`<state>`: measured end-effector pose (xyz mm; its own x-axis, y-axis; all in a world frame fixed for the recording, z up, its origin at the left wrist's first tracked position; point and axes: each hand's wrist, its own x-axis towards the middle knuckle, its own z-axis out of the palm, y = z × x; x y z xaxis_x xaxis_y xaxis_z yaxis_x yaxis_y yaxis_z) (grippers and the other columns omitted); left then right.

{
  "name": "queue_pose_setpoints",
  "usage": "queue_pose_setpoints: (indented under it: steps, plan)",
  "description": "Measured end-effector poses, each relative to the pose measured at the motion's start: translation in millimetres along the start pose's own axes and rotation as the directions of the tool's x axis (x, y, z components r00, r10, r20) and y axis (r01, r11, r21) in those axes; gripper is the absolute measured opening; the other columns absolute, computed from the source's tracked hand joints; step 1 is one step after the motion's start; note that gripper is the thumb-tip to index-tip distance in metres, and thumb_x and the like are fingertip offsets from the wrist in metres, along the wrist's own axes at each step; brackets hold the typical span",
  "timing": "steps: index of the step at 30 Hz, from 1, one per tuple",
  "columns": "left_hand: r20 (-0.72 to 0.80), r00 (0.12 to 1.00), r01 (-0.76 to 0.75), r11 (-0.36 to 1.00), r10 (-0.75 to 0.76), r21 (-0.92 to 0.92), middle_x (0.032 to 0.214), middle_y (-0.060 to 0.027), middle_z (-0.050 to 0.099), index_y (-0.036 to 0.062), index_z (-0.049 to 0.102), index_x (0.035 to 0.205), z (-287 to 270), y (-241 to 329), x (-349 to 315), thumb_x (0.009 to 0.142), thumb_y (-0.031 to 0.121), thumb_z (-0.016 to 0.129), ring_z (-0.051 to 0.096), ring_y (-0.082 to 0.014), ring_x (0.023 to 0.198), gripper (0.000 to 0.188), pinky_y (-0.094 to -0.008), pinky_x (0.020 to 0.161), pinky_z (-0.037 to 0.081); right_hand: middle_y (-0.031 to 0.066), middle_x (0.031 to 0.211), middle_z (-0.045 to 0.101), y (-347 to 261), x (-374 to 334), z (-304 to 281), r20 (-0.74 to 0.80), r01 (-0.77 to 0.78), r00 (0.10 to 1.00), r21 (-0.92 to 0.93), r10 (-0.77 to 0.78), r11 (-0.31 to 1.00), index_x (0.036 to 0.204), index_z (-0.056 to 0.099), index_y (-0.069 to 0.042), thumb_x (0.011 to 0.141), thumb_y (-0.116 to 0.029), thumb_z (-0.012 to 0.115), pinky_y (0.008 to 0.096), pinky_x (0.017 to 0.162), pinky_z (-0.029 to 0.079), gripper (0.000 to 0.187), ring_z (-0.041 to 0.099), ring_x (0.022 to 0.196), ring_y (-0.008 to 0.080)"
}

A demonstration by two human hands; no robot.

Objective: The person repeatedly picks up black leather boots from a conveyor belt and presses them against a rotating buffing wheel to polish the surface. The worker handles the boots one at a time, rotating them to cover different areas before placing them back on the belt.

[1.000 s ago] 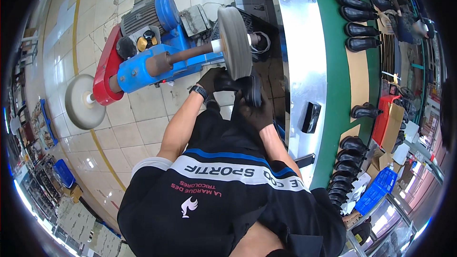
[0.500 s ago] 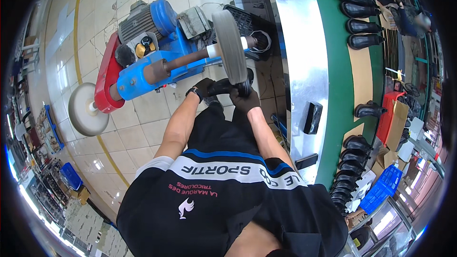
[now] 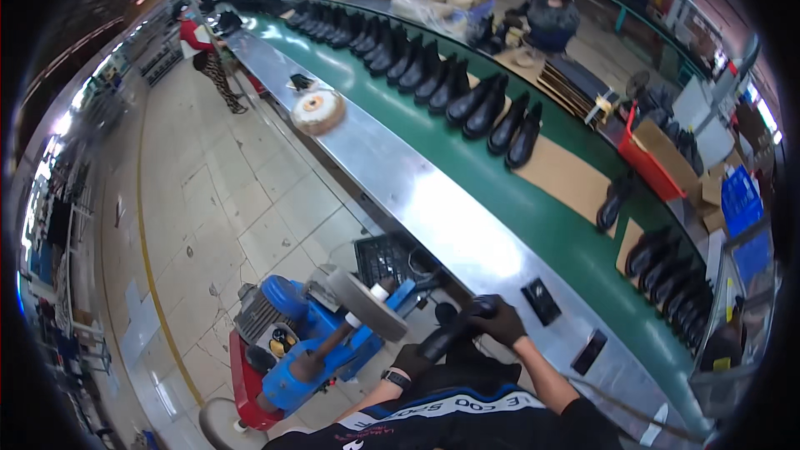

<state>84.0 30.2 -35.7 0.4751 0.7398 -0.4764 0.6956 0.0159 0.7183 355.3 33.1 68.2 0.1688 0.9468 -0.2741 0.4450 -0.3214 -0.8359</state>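
Note:
A black leather boot [image 3: 447, 337] is held in front of my body, slanting up to the right. At its lower left end, the gloved fingers of my left hand [image 3: 410, 361] are closed round it. My right hand [image 3: 502, 323], also in a dark glove, grips the other end near the metal edge of the conveyor. Left of the boot and apart from it is the grey buffing wheel [image 3: 367, 303], mounted on the shaft of a blue and red polishing machine [image 3: 304, 367]. A second, pale wheel [image 3: 218, 423] is on the machine's near end.
A green conveyor belt [image 3: 400, 117] bears a long row of black boots [image 3: 467, 104]. Its metal ledge [image 3: 433, 192] holds a round pale buffing wheel [image 3: 317, 112] and a small black box [image 3: 542, 301]. A black crate [image 3: 382, 262] stands beneath. One co-worker [image 3: 212, 58] stands far left; another [image 3: 550, 12] sits beyond the belt.
My view has lifted and swung toward the conveyor. Both hands have moved the boot from beside the buffing wheel to the right, nearer the conveyor ledge.

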Motion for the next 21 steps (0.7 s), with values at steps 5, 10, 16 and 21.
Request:
queue_pose_setpoints:
  steps: [5, 10, 16, 21]
  plan:
    - [0.109, 0.869, -0.395, 0.81, 0.482, -0.433, 0.143, -0.0191, 0.046, 0.0014, 0.042, 0.14, -106, 134, 8, 0.1, 0.029, 0.044, 0.045, -0.0315, 0.132, 0.048, -0.0435, 0.113, 0.034, 0.0116, 0.099, 0.07, 55, 30, -130, -0.44, -0.054, 0.888, 0.191, 0.135, 0.98, 0.1, 0.069, 0.001, 0.08, -0.034, 0.073, 0.0373, 0.077, 0.055, 0.041, 0.067, 0.083, 0.0206]
    - [0.016, 0.941, 0.0, 0.048, 0.339, -0.999, 0.146, -0.02, 0.041, -0.0014, 0.04, 0.14, -153, 139, 14, 0.1, 0.04, 0.041, 0.043, -0.0345, 0.134, 0.057, -0.0484, 0.114, 0.032, 0.0102, 0.116, 0.066, 100, 96, -247, -0.36, 0.284, 0.902, 0.91, 0.237, 0.303, 0.127, 0.059, -0.005, 0.088, -0.032, 0.064, 0.0379, 0.076, 0.056, 0.047, 0.067, 0.095, 0.0238]
    - [0.051, 0.996, 0.017, -0.415, -0.072, -0.91, 0.147, -0.0175, 0.041, 0.0037, 0.043, 0.138, -166, 116, 19, 0.102, 0.027, 0.036, 0.039, -0.0311, 0.136, 0.043, -0.0458, 0.111, 0.033, 0.0101, 0.112, 0.061, 192, 253, -323, -0.319, 0.341, 0.864, 0.94, 0.39, 0.013, 0.119, 0.059, -0.012, 0.09, -0.019, 0.061, 0.0395, 0.09, 0.051, 0.03, 0.06, 0.1, 0.0249]
    - [-0.13, 0.983, -0.056, 0.461, -0.13, -0.886, 0.139, -0.011, 0.05, 0.0096, 0.048, 0.136, -140, 78, 6, 0.101, 0.034, 0.044, 0.048, -0.0265, 0.127, 0.043, -0.0454, 0.104, 0.04, 0.0114, 0.111, 0.058, 204, 320, -346, -0.298, 0.387, 0.726, 0.922, 0.62, -0.01, 0.113, 0.058, -0.008, 0.079, -0.018, 0.075, 0.0418, 0.071, 0.058, 0.04, 0.058, 0.097, 0.0309]
